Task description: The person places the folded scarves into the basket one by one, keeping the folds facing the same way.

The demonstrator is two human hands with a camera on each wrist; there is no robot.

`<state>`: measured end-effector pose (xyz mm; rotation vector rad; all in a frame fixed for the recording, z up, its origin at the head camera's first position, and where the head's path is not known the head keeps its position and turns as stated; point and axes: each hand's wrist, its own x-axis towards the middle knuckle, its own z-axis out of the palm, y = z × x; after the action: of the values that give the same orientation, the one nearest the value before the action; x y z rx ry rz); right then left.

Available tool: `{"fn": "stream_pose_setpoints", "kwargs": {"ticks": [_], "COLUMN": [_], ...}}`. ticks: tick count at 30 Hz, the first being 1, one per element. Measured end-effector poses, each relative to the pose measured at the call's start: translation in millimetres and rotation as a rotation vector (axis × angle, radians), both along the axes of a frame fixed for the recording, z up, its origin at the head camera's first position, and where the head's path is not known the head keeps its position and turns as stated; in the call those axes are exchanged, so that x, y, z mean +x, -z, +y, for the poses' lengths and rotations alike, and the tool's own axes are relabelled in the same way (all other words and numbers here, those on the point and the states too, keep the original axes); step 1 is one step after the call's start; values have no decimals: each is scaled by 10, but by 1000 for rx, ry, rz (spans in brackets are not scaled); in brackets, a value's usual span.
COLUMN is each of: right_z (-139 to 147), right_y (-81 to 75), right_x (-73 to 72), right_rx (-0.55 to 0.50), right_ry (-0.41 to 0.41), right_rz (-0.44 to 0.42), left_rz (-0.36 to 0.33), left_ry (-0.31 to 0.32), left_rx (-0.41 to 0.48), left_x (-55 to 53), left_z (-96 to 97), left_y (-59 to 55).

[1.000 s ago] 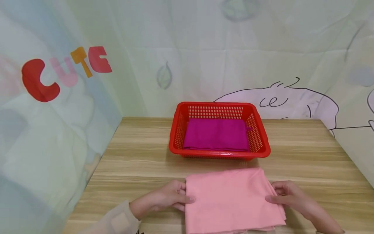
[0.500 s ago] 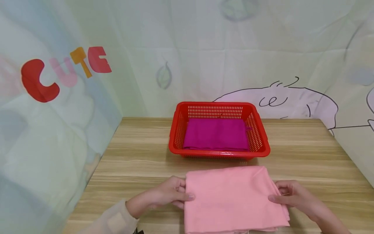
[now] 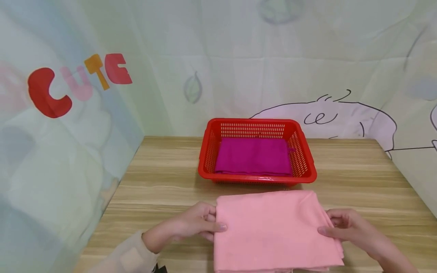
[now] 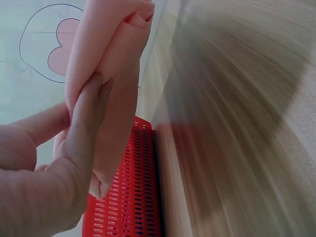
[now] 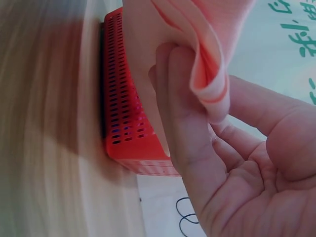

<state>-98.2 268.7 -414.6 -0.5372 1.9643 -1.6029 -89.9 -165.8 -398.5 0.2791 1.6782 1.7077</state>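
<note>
A folded pink cloth (image 3: pixel 273 231) is held up level between both hands, in front of the red basket. My left hand (image 3: pixel 196 222) pinches its left edge, thumb on top and fingers underneath. At the opposite edge my right hand (image 3: pixel 351 229) pinches the loose layered ends, thumb above. In the left wrist view, the pink cloth (image 4: pixel 111 64) hangs off the wooden surface, its rounded fold at the fingers. The right wrist view shows several open layers of the pink cloth (image 5: pixel 207 74) between thumb and fingers.
Behind the cloth stands a red perforated basket (image 3: pixel 257 179) with a folded magenta cloth (image 3: pixel 252 155) lying in it. The wooden table (image 3: pixel 164 170) ends at a printed curtain (image 3: pixel 232 76) at the back and sides.
Both hands have moved slightly forward toward the basket with the pink cloth, and the right hand has shifted a little to the right. The basket stays in place.
</note>
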Motion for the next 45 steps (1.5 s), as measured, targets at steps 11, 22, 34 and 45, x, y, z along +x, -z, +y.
{"fn": "stream_pose_setpoints", "kwargs": {"ticks": [11, 22, 34, 45], "right_z": [-22, -45, -88, -95], "right_y": [-121, -226, -379, -479], "right_x": [-20, -71, -143, -279], "right_rx": [-39, -22, 22, 68], "right_ry": [-28, -17, 0, 18], "right_rz": [32, 62, 116, 134], "left_rz": [38, 14, 47, 81], "left_ry": [27, 26, 48, 58], "left_rx": [-24, -25, -65, -60], "left_x": [-40, -107, -195, -293], "left_z": [-58, -75, -104, -144], "left_y": [-159, -332, -471, -568]}}
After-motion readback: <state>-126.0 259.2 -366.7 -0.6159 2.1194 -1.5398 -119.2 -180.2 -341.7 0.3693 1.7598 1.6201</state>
